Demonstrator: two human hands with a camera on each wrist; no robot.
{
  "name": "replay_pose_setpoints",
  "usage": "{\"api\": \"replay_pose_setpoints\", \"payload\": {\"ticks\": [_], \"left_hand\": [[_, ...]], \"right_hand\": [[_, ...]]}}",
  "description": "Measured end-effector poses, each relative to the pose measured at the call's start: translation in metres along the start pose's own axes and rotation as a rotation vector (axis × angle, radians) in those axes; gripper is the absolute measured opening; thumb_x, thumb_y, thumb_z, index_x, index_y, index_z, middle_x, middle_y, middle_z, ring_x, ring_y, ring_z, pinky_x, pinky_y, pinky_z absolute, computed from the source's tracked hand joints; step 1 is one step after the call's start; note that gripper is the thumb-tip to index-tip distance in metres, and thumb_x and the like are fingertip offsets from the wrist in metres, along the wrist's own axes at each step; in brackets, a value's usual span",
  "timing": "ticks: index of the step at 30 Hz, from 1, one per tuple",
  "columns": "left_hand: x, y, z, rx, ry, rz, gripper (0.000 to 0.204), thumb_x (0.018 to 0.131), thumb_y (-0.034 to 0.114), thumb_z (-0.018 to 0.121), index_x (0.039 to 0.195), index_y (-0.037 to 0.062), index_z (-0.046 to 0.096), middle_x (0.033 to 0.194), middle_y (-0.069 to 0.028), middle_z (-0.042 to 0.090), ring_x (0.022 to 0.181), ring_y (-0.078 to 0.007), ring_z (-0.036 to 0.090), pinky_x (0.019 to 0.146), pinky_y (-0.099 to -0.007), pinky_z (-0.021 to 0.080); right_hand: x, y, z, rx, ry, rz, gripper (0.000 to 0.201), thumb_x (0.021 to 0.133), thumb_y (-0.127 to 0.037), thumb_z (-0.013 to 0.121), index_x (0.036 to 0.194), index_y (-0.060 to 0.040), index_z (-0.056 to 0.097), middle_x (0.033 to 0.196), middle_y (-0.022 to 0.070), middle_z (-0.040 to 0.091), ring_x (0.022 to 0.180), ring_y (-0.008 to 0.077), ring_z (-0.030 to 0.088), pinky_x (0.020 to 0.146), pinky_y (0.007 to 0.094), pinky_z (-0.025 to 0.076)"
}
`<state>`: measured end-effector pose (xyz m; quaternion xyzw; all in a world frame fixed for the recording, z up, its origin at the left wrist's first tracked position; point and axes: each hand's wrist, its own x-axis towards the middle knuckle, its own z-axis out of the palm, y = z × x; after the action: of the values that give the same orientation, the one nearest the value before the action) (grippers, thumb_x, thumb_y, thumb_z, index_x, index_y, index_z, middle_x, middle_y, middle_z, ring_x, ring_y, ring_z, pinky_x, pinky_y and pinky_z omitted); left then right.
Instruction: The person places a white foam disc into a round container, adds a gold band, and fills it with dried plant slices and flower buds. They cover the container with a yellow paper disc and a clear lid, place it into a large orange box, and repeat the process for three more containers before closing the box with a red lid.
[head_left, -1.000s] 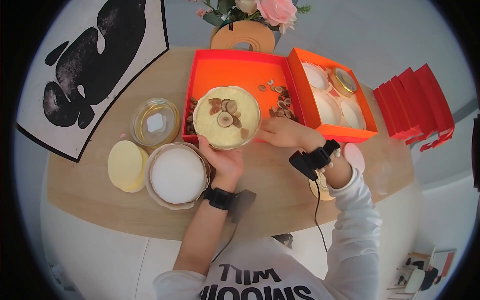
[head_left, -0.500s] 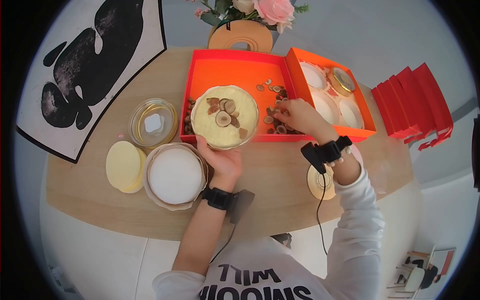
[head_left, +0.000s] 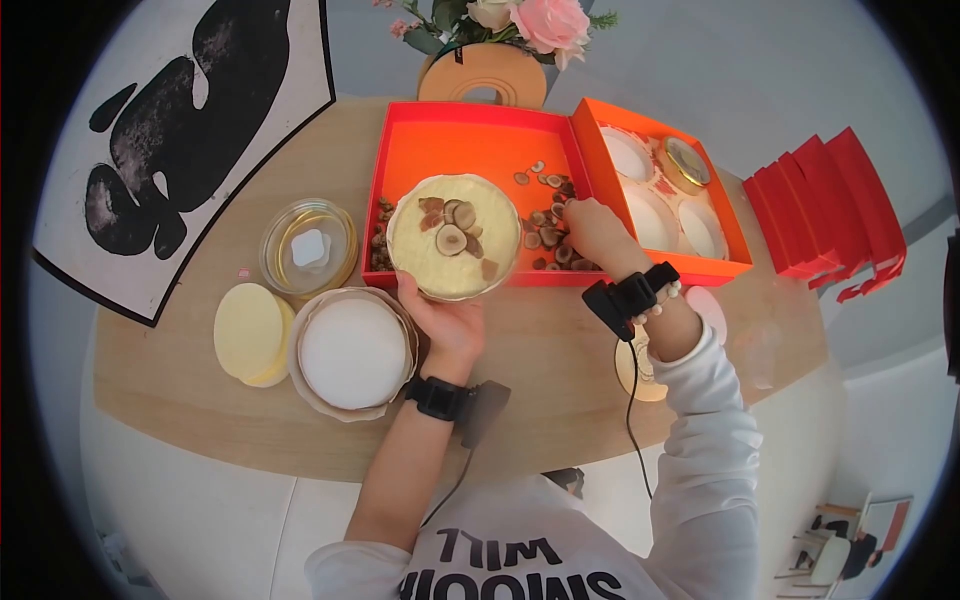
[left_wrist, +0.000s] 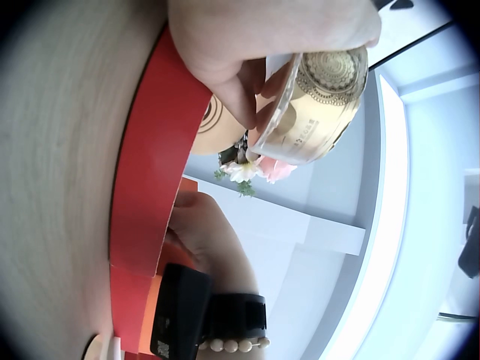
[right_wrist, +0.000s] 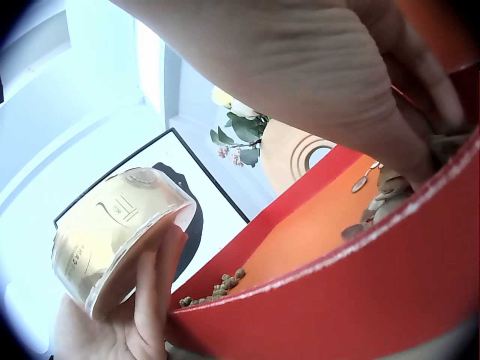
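Observation:
My left hand (head_left: 445, 322) holds a round paper-sided cup (head_left: 415, 250) from beneath, its yellow padded top facing up with several brown-rimmed dried slices (head_left: 450, 238) laid on it. In the left wrist view, printed patterns show on the cup's side (left_wrist: 315, 124). Inside the right end of the red-walled orange box (head_left: 480, 140), my right hand (head_left: 600, 238) reaches down into a pile of loose dried slices (head_left: 547, 240). The right wrist view shows its thumb and fingers pinching slices (right_wrist: 442, 142) close behind the box wall. Small brown lumps (right_wrist: 225, 285) lie at the box's left end.
A white-topped round tub (head_left: 355, 350), yellow discs (head_left: 248, 330) and a clear gold-rimmed container (head_left: 275, 245) stand at left. An orange tray (head_left: 738, 245) with white cups adjoins the box. Red boxes (head_left: 830, 210) stand far right, a picture (head_left: 210, 130) far left, flowers (head_left: 550, 25) behind.
My right hand has moved from beside the cup into the pile of slices, and its fingers have drawn together there. The left hand keeps the cup in nearly the same place.

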<state>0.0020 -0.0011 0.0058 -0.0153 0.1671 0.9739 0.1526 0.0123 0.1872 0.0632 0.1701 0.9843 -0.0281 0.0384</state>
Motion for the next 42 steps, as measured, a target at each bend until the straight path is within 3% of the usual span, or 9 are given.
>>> {"api": "replay_pose_setpoints", "payload": {"ticks": [4, 11, 13, 16, 19, 22, 26, 30, 42], "left_hand": [[-0.001, 0.001, 0.002, 0.002, 0.008, -0.012, 0.066, 0.080, 0.055, 0.041, 0.131, 0.0142, 0.029, 0.134, -0.0047, 0.033, 0.123, -0.0213, 0.032, 0.099, -0.0390, 0.030], [0.001, 0.002, 0.002, 0.013, -0.014, -0.024, 0.066, 0.081, 0.054, 0.040, 0.131, 0.0127, 0.028, 0.134, -0.0056, 0.032, 0.123, -0.0214, 0.031, 0.099, -0.0390, 0.030], [0.001, 0.001, 0.000, 0.013, -0.040, -0.084, 0.066, 0.081, 0.054, 0.040, 0.131, 0.0123, 0.028, 0.134, -0.0058, 0.032, 0.123, -0.0217, 0.031, 0.099, -0.0393, 0.029], [0.002, -0.003, -0.002, 0.056, -0.097, -0.173, 0.067, 0.081, 0.056, 0.038, 0.131, 0.0123, 0.029, 0.133, -0.0064, 0.033, 0.121, -0.0230, 0.035, 0.096, -0.0403, 0.034], [0.000, -0.004, 0.002, 0.112, -0.176, -0.298, 0.068, 0.081, 0.058, 0.036, 0.131, 0.0124, 0.029, 0.133, -0.0067, 0.034, 0.120, -0.0237, 0.036, 0.094, -0.0413, 0.037], [-0.001, -0.003, 0.003, 0.157, -0.258, -0.416, 0.069, 0.081, 0.059, 0.034, 0.132, 0.0126, 0.028, 0.133, -0.0065, 0.034, 0.120, -0.0238, 0.037, 0.094, -0.0416, 0.037], [-0.003, -0.003, 0.006, 0.198, -0.278, -0.498, 0.069, 0.081, 0.060, 0.031, 0.132, 0.0128, 0.028, 0.133, -0.0069, 0.035, 0.120, -0.0239, 0.037, 0.094, -0.0413, 0.037], [-0.002, -0.002, 0.005, 0.087, -0.286, -0.527, 0.066, 0.083, 0.054, 0.036, 0.131, 0.0103, 0.028, 0.133, -0.0074, 0.035, 0.122, -0.0226, 0.034, 0.098, -0.0394, 0.031], [-0.002, -0.003, 0.004, 0.073, -0.281, -0.535, 0.066, 0.083, 0.055, 0.035, 0.131, 0.0104, 0.028, 0.132, -0.0073, 0.035, 0.121, -0.0228, 0.035, 0.097, -0.0392, 0.032]], "right_hand": [[0.011, 0.014, 0.009, 0.047, 0.135, -0.057, 0.016, 0.071, -0.014, 0.063, 0.072, 0.0017, 0.060, 0.068, 0.0167, 0.060, 0.067, 0.0304, 0.060, 0.062, 0.0369, 0.048], [0.003, 0.017, -0.019, 0.327, 0.114, -0.015, 0.019, 0.075, -0.014, 0.058, 0.070, 0.0033, 0.062, 0.060, 0.0150, 0.060, 0.060, 0.0229, 0.060, 0.058, 0.0307, 0.046], [-0.001, 0.017, -0.031, 0.440, 0.108, -0.010, 0.023, 0.077, -0.017, 0.055, 0.069, 0.0032, 0.062, 0.064, 0.0147, 0.061, 0.059, 0.0225, 0.060, 0.058, 0.0307, 0.046], [-0.008, 0.014, -0.054, 0.598, 0.168, -0.043, 0.016, 0.075, -0.010, 0.060, 0.079, 0.0056, 0.062, 0.064, 0.0082, 0.063, 0.060, 0.0117, 0.059, 0.059, 0.0252, 0.047], [-0.026, -0.006, -0.072, 0.894, 0.231, -0.082, 0.017, 0.073, -0.015, 0.061, 0.074, 0.0019, 0.064, 0.065, 0.0077, 0.063, 0.058, 0.0120, 0.057, 0.055, 0.0264, 0.044], [-0.038, -0.023, -0.071, 0.880, 0.082, -0.185, 0.018, 0.073, -0.014, 0.061, 0.079, 0.0028, 0.063, 0.069, 0.0084, 0.063, 0.060, 0.0121, 0.057, 0.056, 0.0267, 0.044], [-0.050, -0.037, -0.059, 0.712, 0.130, -0.251, 0.020, 0.072, -0.012, 0.059, 0.083, 0.0035, 0.062, 0.070, 0.0125, 0.060, 0.058, 0.0169, 0.055, 0.056, 0.0277, 0.044], [-0.053, -0.038, -0.067, 0.709, 0.098, -0.065, 0.022, 0.075, -0.016, 0.059, 0.083, 0.0040, 0.061, 0.072, 0.0131, 0.058, 0.061, 0.0163, 0.055, 0.057, 0.0272, 0.044], [-0.064, -0.022, -0.058, 0.627, 0.091, -0.214, 0.012, 0.077, -0.012, 0.061, 0.083, -0.0016, 0.062, 0.068, 0.0007, 0.056, 0.059, 0.0070, 0.047, 0.054, 0.0234, 0.039]]}}
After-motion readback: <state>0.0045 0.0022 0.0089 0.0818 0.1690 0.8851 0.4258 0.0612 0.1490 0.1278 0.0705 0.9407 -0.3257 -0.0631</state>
